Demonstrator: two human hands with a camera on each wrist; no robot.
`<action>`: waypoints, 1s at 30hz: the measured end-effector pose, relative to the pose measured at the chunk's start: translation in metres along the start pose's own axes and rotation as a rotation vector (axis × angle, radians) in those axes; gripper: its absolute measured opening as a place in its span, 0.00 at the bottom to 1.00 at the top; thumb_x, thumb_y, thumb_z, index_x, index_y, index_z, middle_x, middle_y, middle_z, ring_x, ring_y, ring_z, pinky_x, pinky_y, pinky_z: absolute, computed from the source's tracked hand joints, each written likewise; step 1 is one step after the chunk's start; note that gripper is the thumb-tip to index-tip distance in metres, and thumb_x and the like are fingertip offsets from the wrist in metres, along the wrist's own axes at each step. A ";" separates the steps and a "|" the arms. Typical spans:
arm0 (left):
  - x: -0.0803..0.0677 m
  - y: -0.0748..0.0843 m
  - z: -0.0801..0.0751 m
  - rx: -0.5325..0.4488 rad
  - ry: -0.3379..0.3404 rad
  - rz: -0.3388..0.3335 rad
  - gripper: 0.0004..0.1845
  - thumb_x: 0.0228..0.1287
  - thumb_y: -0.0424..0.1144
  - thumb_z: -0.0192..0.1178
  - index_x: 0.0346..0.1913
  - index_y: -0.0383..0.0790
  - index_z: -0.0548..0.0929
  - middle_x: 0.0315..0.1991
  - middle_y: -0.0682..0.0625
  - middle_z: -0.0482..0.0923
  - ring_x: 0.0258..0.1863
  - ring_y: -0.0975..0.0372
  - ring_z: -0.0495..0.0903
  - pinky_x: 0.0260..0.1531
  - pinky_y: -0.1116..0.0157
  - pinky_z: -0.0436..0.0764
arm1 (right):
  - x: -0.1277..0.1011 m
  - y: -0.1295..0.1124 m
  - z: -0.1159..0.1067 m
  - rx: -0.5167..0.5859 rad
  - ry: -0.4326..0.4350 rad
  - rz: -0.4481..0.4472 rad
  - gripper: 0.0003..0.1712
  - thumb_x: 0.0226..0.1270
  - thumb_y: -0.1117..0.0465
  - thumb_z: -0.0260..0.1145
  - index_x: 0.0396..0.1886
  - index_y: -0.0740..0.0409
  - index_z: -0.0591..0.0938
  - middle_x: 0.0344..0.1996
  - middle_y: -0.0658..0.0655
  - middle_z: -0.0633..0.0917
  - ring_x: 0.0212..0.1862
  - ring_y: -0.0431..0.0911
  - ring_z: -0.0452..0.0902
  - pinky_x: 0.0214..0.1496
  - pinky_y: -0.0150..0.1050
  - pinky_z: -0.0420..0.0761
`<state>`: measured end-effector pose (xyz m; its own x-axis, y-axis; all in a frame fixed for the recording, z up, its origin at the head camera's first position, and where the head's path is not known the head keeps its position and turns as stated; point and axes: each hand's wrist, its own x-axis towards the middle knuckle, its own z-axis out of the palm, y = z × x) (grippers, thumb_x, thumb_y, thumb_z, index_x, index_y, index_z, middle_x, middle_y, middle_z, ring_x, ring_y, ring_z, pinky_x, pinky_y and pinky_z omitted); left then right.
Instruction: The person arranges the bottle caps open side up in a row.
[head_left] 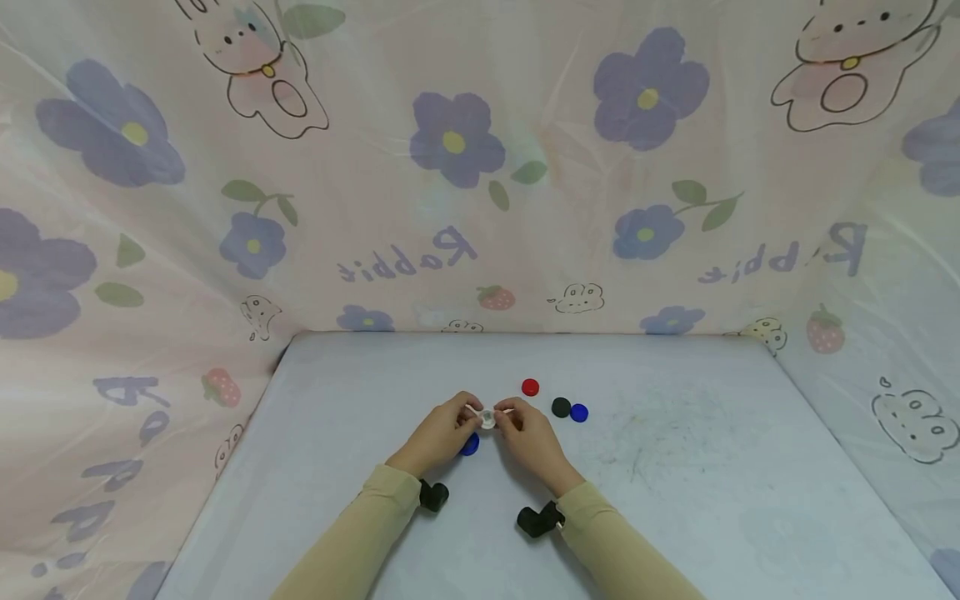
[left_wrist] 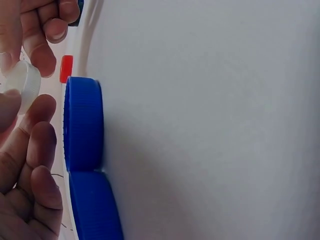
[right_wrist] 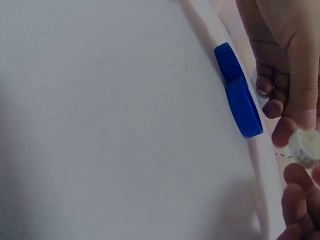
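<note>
You've got the small white cap (head_left: 487,418) pinched between your left hand (head_left: 442,433) and right hand (head_left: 529,435), just above the table (head_left: 675,500), over the blue cap (head_left: 469,445). It's tiny and smooth; a fingertip slip could drop it onto those below.

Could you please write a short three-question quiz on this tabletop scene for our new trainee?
1. True or false: both hands hold the white cap.
2. Which cap lies farthest from the person: A red, B black, C blue?
3. What colour is the cap partly hidden under the left hand?

Key: 1 true, the right hand pinches it too; 2 A; 3 blue.
</note>
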<state>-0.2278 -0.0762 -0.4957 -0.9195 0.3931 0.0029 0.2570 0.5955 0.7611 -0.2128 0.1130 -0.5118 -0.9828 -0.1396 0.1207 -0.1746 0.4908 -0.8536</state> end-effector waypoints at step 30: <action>0.000 0.002 0.004 0.189 0.017 0.041 0.13 0.57 0.46 0.70 0.45 0.49 0.85 0.45 0.55 0.79 0.46 0.57 0.70 0.51 0.49 0.64 | -0.005 0.008 -0.009 -0.164 -0.157 -0.027 0.15 0.63 0.52 0.70 0.47 0.49 0.81 0.29 0.43 0.79 0.31 0.40 0.74 0.35 0.36 0.75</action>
<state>-0.2262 -0.0724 -0.4965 -0.9118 0.4084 0.0435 0.3438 0.7010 0.6248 -0.2097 0.1249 -0.5148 -0.9586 -0.2803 0.0508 -0.2204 0.6166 -0.7558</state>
